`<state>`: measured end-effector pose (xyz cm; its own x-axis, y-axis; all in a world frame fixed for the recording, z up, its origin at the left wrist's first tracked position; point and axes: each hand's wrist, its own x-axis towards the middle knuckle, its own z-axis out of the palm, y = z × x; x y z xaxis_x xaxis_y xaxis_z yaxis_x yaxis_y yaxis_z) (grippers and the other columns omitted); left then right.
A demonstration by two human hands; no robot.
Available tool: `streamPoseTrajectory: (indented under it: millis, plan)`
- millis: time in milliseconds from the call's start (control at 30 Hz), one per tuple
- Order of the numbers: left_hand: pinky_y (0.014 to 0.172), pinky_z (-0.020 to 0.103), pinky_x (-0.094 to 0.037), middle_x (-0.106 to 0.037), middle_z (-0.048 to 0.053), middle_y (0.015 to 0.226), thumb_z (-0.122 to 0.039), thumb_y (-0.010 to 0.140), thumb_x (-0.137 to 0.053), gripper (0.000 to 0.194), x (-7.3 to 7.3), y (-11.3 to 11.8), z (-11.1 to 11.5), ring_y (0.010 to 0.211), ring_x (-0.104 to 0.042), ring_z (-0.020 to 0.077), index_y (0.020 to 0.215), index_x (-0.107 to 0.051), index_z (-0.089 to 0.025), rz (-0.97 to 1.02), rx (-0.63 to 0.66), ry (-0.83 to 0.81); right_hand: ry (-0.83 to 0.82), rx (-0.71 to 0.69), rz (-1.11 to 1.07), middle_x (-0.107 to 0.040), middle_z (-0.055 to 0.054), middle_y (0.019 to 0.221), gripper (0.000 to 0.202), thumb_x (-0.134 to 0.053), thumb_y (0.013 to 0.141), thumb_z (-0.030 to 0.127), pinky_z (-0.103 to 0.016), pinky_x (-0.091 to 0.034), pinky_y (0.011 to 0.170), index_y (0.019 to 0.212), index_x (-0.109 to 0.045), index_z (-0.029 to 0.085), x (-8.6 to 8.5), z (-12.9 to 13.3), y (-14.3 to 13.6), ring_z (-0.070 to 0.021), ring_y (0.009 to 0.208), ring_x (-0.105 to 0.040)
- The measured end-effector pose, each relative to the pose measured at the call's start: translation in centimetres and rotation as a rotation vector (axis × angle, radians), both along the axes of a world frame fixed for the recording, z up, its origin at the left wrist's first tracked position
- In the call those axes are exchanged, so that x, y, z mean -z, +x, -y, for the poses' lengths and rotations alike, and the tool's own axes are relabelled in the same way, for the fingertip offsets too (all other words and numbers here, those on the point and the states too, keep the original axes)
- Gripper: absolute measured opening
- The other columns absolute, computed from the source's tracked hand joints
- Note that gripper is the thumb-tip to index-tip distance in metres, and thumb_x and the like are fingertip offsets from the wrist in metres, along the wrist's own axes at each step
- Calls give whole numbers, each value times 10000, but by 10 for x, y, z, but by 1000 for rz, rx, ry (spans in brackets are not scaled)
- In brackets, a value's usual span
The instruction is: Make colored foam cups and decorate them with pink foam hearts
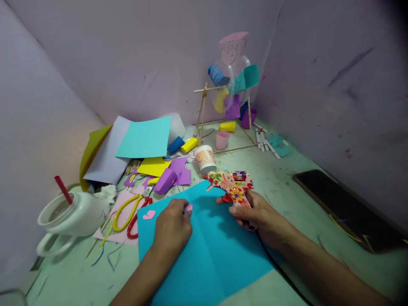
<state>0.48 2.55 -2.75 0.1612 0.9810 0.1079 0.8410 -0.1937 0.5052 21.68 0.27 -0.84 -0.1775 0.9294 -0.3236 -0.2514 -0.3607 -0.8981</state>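
Note:
My right hand is wrapped round the handle of a flower-patterned glue gun, its nozzle aimed left above a blue paper sheet. A black cord trails from the handle toward the lower right. Over the left part of the sheet, my left hand pinches a small pink paper piece between thumb and fingers. Beside that hand, a pink paper cutout lies on the sheet's left edge. A patterned paper cup stands just beyond the glue gun's nozzle.
Scissors with yellow and red handles lie left of the sheet. A white teapot-shaped mug holds a red straw. A stick frame with coloured paper cups stands at the back. A dark phone rests at right. Coloured paper leans at back left.

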Motion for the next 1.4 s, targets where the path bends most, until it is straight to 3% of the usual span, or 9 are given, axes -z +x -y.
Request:
streamPoseTrajectory:
  millis: [267,367,467,633,767,900,1133,1267,1400]
  plan:
    - [602,289,-393,-619,29,694,-131,766,-475,129,-2,1,1,659,-576,186,678,-547,-192,61,10,32,-99,30,-93,-521,60,439,377,-776,550,280,-146,-217,340,855,-664,88,1,4,-8,-25,364,-347]
    - [596,258,-412,-593,-3,672,-167,790,-449,116,-7,4,7,629,-561,151,706,-521,-202,138,19,86,-100,70,-128,-702,-19,708,365,-786,553,232,-143,-307,359,857,-626,110,2,4,-12,-19,392,-422]
    - [577,249,-418,-558,-19,637,-239,834,-405,154,-12,6,12,584,-528,139,720,-505,-210,187,14,155,-99,83,-145,-731,-62,882,377,-786,569,206,-163,-403,413,884,-595,127,5,4,-16,-36,432,-499]
    - [683,285,-448,-643,29,792,-253,831,-451,142,-14,-3,4,723,-594,173,825,-578,-191,149,-31,175,-69,128,-164,-729,-55,871,342,-794,589,205,-171,-442,427,863,-603,130,3,4,-14,-47,446,-524]
    - [702,305,-459,-683,38,842,-226,791,-523,128,-6,-7,-6,781,-629,199,854,-630,-197,52,49,69,-48,326,-173,-686,-15,699,226,-779,595,143,-152,-427,378,783,-659,108,-5,-4,2,-47,429,-492]
    - [688,325,-434,-653,58,843,-170,820,-454,165,-1,-1,-6,762,-613,213,775,-610,-195,-43,54,50,-135,462,-232,-641,3,623,127,-696,669,44,-117,-446,371,775,-703,114,-2,-16,19,-43,429,-494]
    - [604,306,-402,-626,61,754,-139,855,-385,201,1,1,-5,676,-598,212,756,-553,-186,-85,5,60,-176,378,-210,-625,-31,577,46,-662,716,59,-106,-429,366,700,-687,94,9,-35,38,-71,482,-572]
    - [634,302,-426,-651,61,799,-163,863,-411,174,2,-3,-5,725,-621,208,815,-577,-185,-60,46,68,-157,336,-179,-667,-57,680,23,-680,716,96,-199,-545,598,702,-674,113,7,-35,50,-128,639,-642]
    - [663,305,-436,-652,63,832,-146,845,-436,169,3,-6,-5,748,-620,206,811,-596,-188,-45,107,82,-26,241,0,-690,-74,839,162,-730,709,245,-281,-528,719,828,-689,144,3,-19,57,-195,804,-650]
